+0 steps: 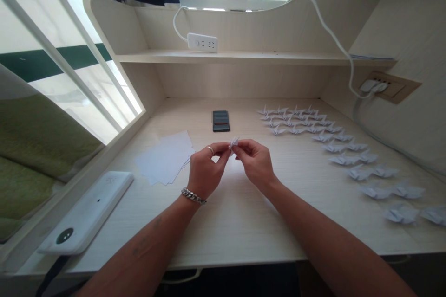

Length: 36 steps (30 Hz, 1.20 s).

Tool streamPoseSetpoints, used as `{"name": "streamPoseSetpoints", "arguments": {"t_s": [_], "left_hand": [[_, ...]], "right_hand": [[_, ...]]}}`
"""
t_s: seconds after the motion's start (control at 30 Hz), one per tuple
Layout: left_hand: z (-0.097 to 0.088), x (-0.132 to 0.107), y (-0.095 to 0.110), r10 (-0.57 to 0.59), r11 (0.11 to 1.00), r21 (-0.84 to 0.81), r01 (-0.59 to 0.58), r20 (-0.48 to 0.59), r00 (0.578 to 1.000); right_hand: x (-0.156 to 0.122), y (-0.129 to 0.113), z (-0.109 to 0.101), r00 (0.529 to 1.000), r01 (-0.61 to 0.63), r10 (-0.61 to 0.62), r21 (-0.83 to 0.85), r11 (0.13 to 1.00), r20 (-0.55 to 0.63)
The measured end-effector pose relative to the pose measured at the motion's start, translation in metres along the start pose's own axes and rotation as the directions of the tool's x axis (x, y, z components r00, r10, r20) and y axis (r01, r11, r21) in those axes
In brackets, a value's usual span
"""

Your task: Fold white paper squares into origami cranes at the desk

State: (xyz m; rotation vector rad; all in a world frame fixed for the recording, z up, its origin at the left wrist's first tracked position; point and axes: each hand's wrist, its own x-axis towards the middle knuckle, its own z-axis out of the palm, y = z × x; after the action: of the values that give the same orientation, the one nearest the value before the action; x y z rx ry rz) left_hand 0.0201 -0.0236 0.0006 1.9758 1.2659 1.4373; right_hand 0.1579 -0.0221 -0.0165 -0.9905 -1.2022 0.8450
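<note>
Both hands meet above the middle of the desk and pinch one small folded piece of white paper (233, 142) between their fingertips. My left hand (205, 169) wears a ring and a chain bracelet; its thumb and forefinger close on the paper's left side. My right hand (255, 161) grips the paper's right side with bent fingers. A loose stack of white paper sheets (166, 158) lies flat just left of my left hand.
Several folded paper cranes (334, 147) lie in rows across the right half of the desk (237, 222). A dark phone (220, 120) lies behind the hands. A white flat device (88, 211) sits at front left. A power strip (202, 42) rests on the shelf; a wall socket (385, 86) is at right.
</note>
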Motion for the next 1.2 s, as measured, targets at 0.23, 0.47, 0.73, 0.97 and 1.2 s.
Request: {"name": "streamPoseSetpoints", "arguments": {"t_s": [0.23, 0.47, 0.73, 0.97, 1.2], "left_hand": [[0.001, 0.006, -0.005, -0.139, 0.989, -0.051, 0.142, 0.067, 0.988], [0.003, 0.01, -0.011, -0.261, 0.915, -0.286, 0.285, 0.119, 0.958], [0.004, 0.012, -0.014, -0.349, 0.77, -0.524, 0.364, 0.132, 0.928], [0.005, 0.011, -0.011, -0.425, 0.671, -0.545, 0.503, 0.274, 0.863], [0.006, 0.011, -0.016, -0.446, 0.757, -0.381, 0.531, 0.293, 0.846]], "right_hand": [[-0.001, 0.002, -0.001, 1.0, 0.006, -0.004, -0.082, 0.997, 0.021], [-0.001, 0.005, 0.0, 0.998, -0.024, 0.029, -0.095, 0.995, 0.051], [-0.001, 0.003, 0.003, 0.992, -0.114, 0.112, 0.035, 0.993, 0.06], [0.003, 0.0, 0.0, 0.968, -0.248, 0.243, 0.103, 0.963, 0.065], [0.003, 0.003, 0.0, 0.954, -0.297, 0.289, 0.102, 0.95, 0.086]]}}
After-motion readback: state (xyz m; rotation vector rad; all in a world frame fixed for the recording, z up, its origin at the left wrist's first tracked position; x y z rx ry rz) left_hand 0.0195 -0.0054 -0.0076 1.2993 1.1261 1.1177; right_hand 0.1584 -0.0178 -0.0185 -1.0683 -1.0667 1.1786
